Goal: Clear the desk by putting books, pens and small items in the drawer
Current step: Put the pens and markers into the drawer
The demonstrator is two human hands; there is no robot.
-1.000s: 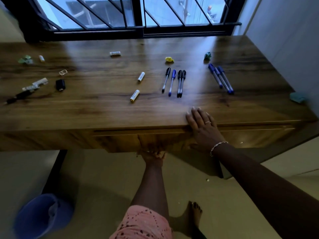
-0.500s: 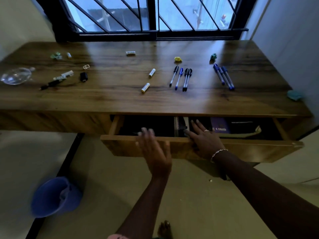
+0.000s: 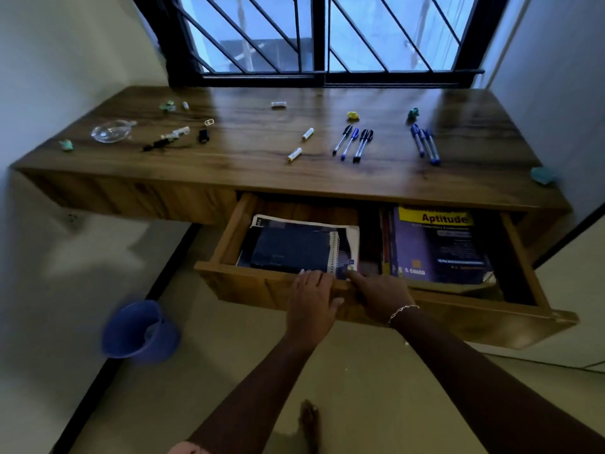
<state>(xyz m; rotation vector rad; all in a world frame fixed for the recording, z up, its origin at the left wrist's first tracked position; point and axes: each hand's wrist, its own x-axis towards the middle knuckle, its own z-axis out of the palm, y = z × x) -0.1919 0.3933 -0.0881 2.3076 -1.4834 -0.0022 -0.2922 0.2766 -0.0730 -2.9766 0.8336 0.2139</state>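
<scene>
The drawer stood open under the table, pens on top, books inside. The left hand lay flat-fingered on its front rim; the right hand touched the rim alongside, fingers mostly hidden, grip impossible to tell.

Open drawer, books inside, pens outside

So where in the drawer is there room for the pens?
Bare wood shows behind the dark notebook, and there is a gap between it and the Aptitude book. The drawer front is crowded: left hand and right hand rest there.
</scene>
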